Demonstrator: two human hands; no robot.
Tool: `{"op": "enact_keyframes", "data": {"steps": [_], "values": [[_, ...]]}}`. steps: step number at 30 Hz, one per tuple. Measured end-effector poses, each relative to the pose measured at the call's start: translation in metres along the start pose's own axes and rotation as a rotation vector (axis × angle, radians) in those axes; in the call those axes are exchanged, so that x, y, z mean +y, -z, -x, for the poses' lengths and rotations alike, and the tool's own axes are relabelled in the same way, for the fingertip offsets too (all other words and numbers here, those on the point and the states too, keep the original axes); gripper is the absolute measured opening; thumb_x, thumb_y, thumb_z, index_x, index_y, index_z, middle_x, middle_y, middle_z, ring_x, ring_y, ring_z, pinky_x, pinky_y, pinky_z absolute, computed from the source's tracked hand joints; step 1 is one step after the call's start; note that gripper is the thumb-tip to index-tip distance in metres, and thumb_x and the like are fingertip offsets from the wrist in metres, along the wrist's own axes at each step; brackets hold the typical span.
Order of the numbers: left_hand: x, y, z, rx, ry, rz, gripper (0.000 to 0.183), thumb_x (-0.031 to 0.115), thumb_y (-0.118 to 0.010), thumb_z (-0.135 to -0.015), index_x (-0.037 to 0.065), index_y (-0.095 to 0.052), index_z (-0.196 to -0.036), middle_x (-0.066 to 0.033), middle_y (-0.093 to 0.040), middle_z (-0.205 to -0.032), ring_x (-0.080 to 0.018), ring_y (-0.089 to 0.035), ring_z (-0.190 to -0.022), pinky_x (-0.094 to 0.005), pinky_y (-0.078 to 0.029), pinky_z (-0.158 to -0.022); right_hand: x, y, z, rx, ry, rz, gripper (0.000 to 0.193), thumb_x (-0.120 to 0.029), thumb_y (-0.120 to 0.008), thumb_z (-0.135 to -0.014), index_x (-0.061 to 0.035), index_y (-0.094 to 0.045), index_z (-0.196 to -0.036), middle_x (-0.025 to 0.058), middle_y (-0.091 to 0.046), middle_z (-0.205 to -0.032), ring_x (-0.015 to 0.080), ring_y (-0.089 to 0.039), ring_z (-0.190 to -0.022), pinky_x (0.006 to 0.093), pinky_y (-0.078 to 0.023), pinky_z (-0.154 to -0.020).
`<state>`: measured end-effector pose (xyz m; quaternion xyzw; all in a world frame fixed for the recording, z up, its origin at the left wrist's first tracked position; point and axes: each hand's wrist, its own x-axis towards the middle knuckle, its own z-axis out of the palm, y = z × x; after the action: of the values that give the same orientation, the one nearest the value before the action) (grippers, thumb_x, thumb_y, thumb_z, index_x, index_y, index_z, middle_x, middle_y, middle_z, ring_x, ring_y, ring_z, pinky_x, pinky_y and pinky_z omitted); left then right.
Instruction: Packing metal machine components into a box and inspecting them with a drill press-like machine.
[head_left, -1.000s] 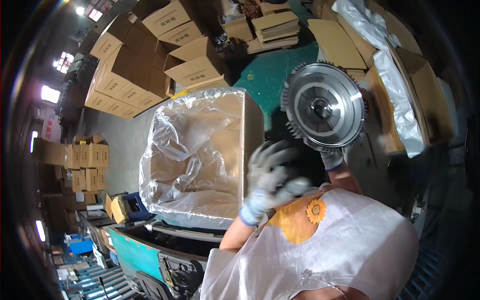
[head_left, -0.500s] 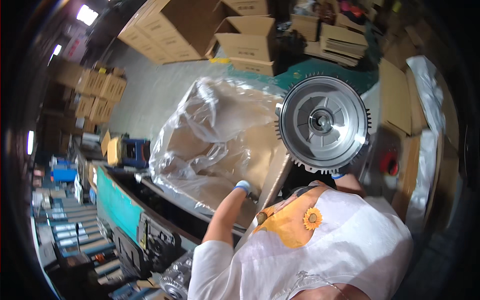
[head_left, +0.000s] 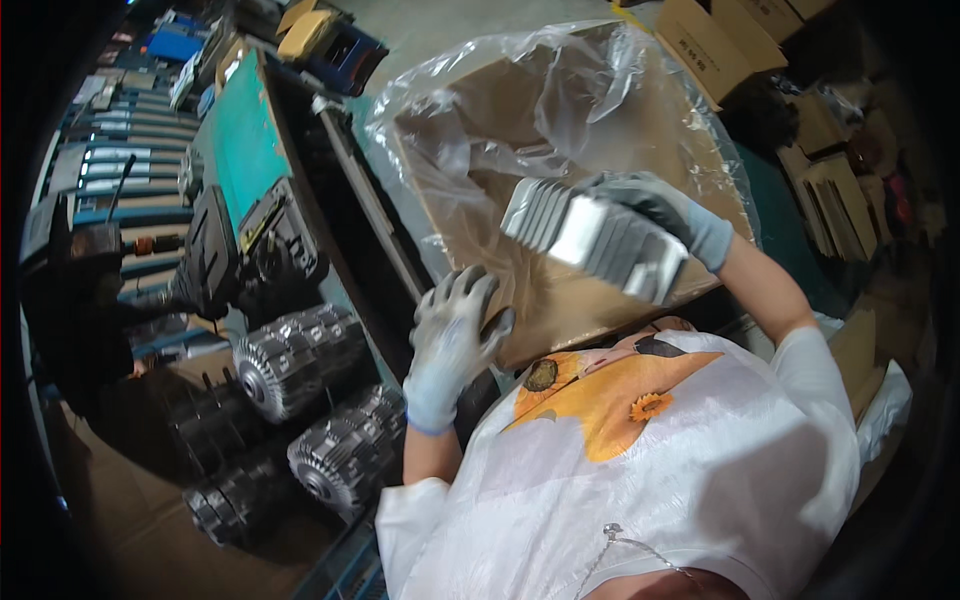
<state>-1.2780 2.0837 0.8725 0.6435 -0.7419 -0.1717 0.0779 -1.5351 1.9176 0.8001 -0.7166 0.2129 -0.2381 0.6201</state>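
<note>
The right hand, gloved, is closed over the top of a finned metal disc, seen edge-on right of frame centre above the bag-lined carton. The left hand, also gloved, lies fingers spread, holding nothing, on the carton's near edge at the centre. The disc looks heavy, so steadying the carton and lowering it flat would likely spare the thin liner; more finned discs lie at lower left.

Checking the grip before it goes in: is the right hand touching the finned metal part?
Touching. The head view shows the right hand wrapped over the top of the finned metal part, gloved fingers on it.
</note>
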Motion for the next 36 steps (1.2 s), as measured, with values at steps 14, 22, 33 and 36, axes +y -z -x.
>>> {"op": "enact_keyframes", "data": {"steps": [14,22,33,36], "values": [[0.057,-0.101,0.070,0.303,0.538,0.451,0.090,0.036,-0.076,-0.061,0.009,-0.029,-0.133,-0.0298,-0.013,-0.136,-0.0413,-0.016,-0.128,-0.0447,-0.023,-0.102,0.141,-0.119,-0.030,-0.253,-0.090,1.045,0.051,-0.044,-0.058,-0.069,0.0001,-0.057,-0.094,0.0235,-0.041,-0.118,0.0389,-0.037,-0.108,0.0452,-0.030,-0.091],[0.064,-0.114,0.064,0.301,0.590,0.305,0.099,0.040,-0.075,-0.058,0.014,-0.022,-0.137,-0.0297,-0.010,-0.137,-0.0456,-0.016,-0.125,-0.0480,-0.020,-0.102,0.169,-0.126,-0.020,-0.241,-0.020,1.062,0.049,-0.042,-0.060,-0.067,0.0016,-0.061,-0.090,0.0175,-0.045,-0.115,0.0324,-0.040,-0.108,0.0423,-0.031,-0.091],[0.052,-0.109,0.078,0.322,0.535,0.414,0.095,0.037,-0.075,-0.063,0.007,-0.021,-0.136,-0.0266,-0.008,-0.138,-0.0382,-0.017,-0.129,-0.0443,-0.023,-0.102,0.119,-0.092,-0.023,-0.453,0.005,1.064,0.047,-0.043,-0.059,-0.067,0.0009,-0.064,-0.084,0.0175,-0.045,-0.115,0.0324,-0.039,-0.108,0.0422,-0.032,-0.093],[0.029,-0.092,0.094,0.470,0.440,0.662,0.092,0.019,-0.074,-0.067,0.007,-0.015,-0.137,-0.0186,-0.007,-0.141,-0.0260,-0.017,-0.130,-0.0400,-0.020,-0.105,0.134,-0.098,-0.019,-0.445,0.053,1.064,0.046,-0.042,-0.060,-0.065,0.0010,-0.064,-0.082,0.0170,-0.046,-0.113,0.0325,-0.040,-0.107,0.0418,-0.033,-0.092]]}}
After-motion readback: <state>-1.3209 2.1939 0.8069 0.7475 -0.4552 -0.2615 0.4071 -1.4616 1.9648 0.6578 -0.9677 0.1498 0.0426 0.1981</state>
